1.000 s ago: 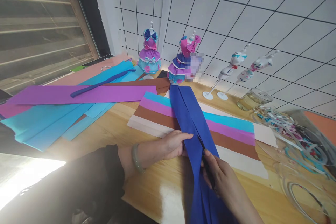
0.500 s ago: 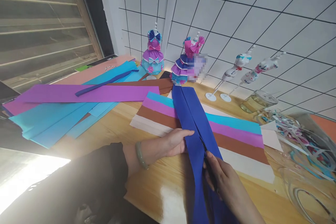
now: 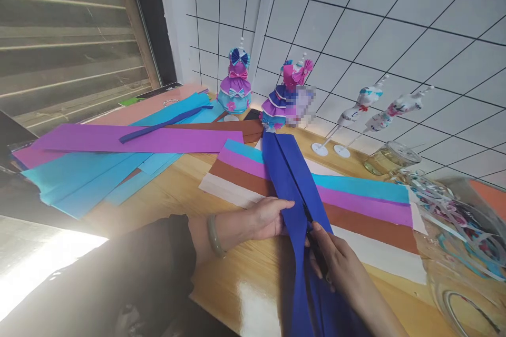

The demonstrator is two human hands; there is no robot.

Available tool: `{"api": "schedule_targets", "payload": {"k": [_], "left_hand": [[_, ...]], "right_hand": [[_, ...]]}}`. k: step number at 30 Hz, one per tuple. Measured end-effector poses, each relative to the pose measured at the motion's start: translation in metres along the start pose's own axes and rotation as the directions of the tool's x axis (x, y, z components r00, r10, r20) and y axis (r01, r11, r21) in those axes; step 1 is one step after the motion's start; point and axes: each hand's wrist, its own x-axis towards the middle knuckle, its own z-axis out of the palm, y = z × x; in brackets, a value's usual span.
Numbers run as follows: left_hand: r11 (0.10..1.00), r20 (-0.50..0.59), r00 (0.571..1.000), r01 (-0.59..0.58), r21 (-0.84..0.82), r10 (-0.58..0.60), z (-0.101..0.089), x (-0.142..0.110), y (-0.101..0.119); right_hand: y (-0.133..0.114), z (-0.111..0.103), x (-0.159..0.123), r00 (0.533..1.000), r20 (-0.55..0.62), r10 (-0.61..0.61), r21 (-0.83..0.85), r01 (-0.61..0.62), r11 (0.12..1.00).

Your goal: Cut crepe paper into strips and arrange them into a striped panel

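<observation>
A long strip of dark blue crepe paper (image 3: 281, 174) runs from the back of the table towards me, with a lengthwise slit down it. My left hand (image 3: 271, 218) holds its left edge, thumb on top and fingers underneath. In my right hand (image 3: 340, 262) is a pair of black-handled scissors (image 3: 318, 254), blades at the slit in the paper, pointing away from me. Part of the handles is hidden by my fingers. Beneath the blue strip lie turquoise (image 3: 359, 187), purple (image 3: 367, 206), brown (image 3: 373, 226) and white paper bands (image 3: 379, 250), side by side.
Purple (image 3: 177, 138) and turquoise paper strips (image 3: 90, 179) are piled at the left. Two dress forms in paper dresses (image 3: 234, 87) (image 3: 276, 102) and two bare mini mannequins (image 3: 350, 110) stand along the tiled wall. A glass jar (image 3: 391, 158) and tangled ribbons (image 3: 454, 210) sit at the right.
The whole view has shifted slightly, moving everything rightward in the picture. The coloured bands' right end now covers more of the white piece there. Both hands keep their holds at the slit.
</observation>
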Motion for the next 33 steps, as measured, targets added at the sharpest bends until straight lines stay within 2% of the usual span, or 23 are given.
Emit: {"api": "schedule_targets", "payload": {"k": [10, 19, 27, 33], "left_hand": [[0.999, -0.047, 0.998, -0.033, -0.003, 0.033, 0.0020, -0.0013, -0.0004], [1.000, -0.057, 0.998, -0.026, -0.010, 0.026, 0.0006, -0.0011, -0.0016], [0.999, -0.022, 0.999, -0.040, 0.012, 0.040, 0.0022, -0.0020, -0.0008], [0.999, -0.017, 0.999, -0.044, 0.014, 0.044, 0.0002, -0.0007, -0.0016]], "right_hand": [[-0.0070, 0.0007, 0.0033, 1.000, 0.004, -0.004, -0.047, 0.004, 0.999], [0.0003, 0.0002, 0.0067, 1.000, -0.010, -0.020, -0.068, 0.019, 0.998], [0.0021, 0.0013, 0.0080, 0.999, -0.003, -0.032, -0.062, 0.032, 0.998], [-0.0061, -0.0016, 0.0068, 1.000, 0.004, -0.014, -0.104, 0.015, 0.994]]}}
